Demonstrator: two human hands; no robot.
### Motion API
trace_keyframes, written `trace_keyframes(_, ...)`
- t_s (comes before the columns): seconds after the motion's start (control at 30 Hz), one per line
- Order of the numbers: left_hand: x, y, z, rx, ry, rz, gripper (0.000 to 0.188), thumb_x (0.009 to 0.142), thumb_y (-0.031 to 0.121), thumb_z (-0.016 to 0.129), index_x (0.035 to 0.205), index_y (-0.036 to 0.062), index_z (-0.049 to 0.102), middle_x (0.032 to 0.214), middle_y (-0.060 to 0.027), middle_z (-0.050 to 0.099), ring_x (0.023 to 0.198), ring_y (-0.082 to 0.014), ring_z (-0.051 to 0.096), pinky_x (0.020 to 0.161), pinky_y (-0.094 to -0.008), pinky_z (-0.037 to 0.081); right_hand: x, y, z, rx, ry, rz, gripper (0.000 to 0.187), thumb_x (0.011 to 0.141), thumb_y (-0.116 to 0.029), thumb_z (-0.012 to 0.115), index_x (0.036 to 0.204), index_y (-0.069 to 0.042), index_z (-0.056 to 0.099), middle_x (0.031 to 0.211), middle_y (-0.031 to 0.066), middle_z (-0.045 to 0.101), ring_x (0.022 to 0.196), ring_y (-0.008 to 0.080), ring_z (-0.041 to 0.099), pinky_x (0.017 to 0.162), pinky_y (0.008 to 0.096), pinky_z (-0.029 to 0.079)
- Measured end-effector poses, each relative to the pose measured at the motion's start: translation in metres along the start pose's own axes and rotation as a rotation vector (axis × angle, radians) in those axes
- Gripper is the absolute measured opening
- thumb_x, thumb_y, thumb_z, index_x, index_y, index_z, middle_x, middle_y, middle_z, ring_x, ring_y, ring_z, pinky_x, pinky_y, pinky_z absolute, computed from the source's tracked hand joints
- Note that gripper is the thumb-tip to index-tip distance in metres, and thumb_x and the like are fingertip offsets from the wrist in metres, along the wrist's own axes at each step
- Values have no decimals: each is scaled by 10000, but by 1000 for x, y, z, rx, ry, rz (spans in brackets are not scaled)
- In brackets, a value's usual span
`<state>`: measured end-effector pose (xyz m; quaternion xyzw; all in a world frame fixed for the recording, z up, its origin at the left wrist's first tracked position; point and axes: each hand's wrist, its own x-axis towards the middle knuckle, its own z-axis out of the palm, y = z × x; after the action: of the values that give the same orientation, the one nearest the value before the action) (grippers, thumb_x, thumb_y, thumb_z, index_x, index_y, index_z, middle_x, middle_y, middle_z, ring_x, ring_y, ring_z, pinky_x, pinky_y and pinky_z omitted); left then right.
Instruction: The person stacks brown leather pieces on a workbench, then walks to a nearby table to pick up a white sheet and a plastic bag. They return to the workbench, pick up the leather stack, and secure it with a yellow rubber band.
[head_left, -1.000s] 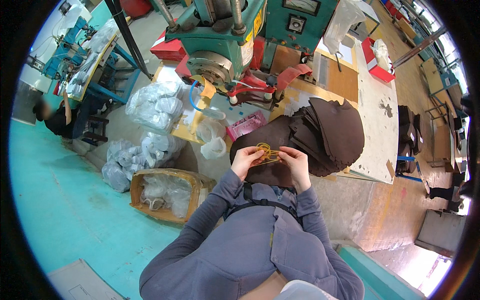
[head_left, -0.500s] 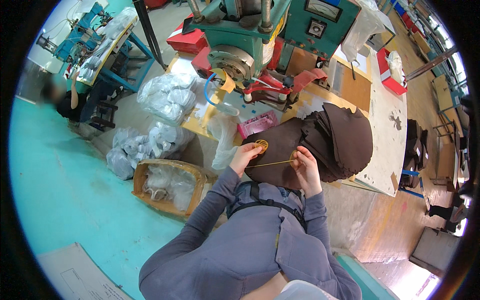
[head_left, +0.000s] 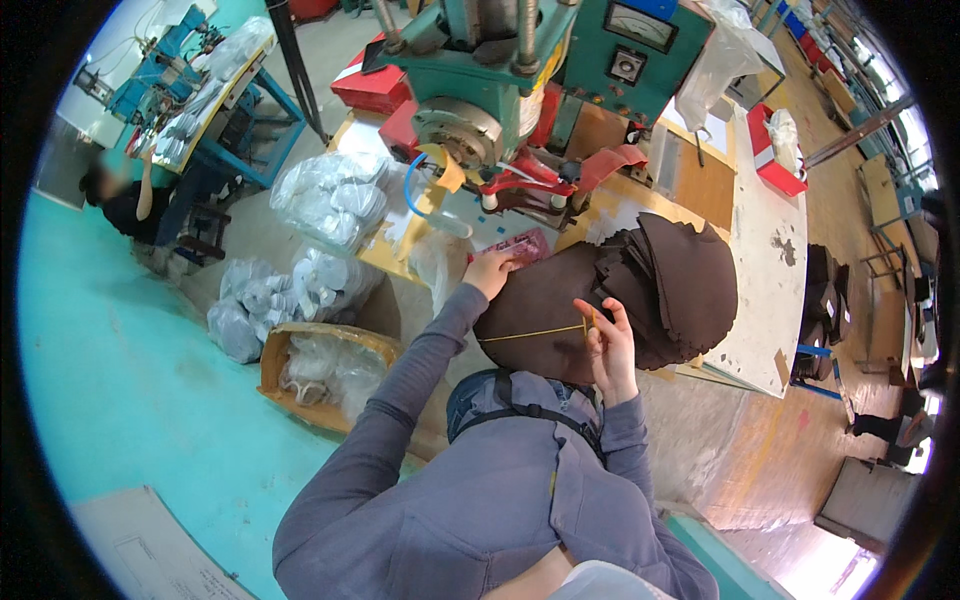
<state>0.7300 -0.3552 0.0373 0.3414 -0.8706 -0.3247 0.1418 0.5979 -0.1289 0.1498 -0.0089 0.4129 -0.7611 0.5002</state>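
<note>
My left hand (head_left: 490,273) is at the near end of a small pink box (head_left: 527,246), fingers bent over it; what they hold, if anything, is hidden. My right hand (head_left: 612,350) is raised over the brown sheets, a thin yellow rubber band (head_left: 535,333) caught on its fingers, with forefinger and thumb partly apart. From there the band runs straight left across the brown sheet pieces (head_left: 535,290) to their left edge. A thick fanned stack of such dark brown pieces (head_left: 690,290) with wavy edges lies to the right of my right hand.
A green press machine (head_left: 480,90) with red parts stands beyond the table (head_left: 770,250). To the left are bagged pale pieces (head_left: 330,195) and a carton (head_left: 275,385) with clear plastic. A red box (head_left: 775,150) lies far right. Another person (head_left: 135,205) sits far left.
My left hand has moved up and away from the rubber band to the pink box; the coil of bands it held no longer shows. My right hand keeps the band, fingers more upright.
</note>
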Motion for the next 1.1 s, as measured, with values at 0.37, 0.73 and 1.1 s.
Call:
trace_keyframes(0.37, -73, 94, 17, 148, -90, 351, 447, 889, 283, 547, 1315, 165, 486, 1445, -59, 378, 1331, -285, 346, 1085, -489, 234, -24, -21, -40, -93, 91, -347, 286, 968, -216, 486, 1067, 37, 575, 1200, 239, 582, 487, 68, 523, 408, 172, 363)
trace_keyframes(0.73, -45, 80, 11, -1431, 380, -384, 582, 975, 392, 424, 1427, 50, 293, 1487, -111, 301, 1374, -190, 277, 1123, -386, 211, -35, -123, -79, -122, 242, -592, 500, 941, -229, 439, 1362, 38, 389, 1343, 211, 472, 846, 138, 574, 778, 231, 444)
trace_keyframes(1.1, -17, 17, -56, -2135, 606, -482, 548, 1004, 418, 281, 1317, -25, 357, 1336, -134, 457, 1251, -260, 416, 1093, -398, 300, -17, -124, -96, -29, 231, -394, 443, 943, -150, 491, 1337, 34, 405, 1258, 183, 517, 897, 142, 560, 838, 244, 453)
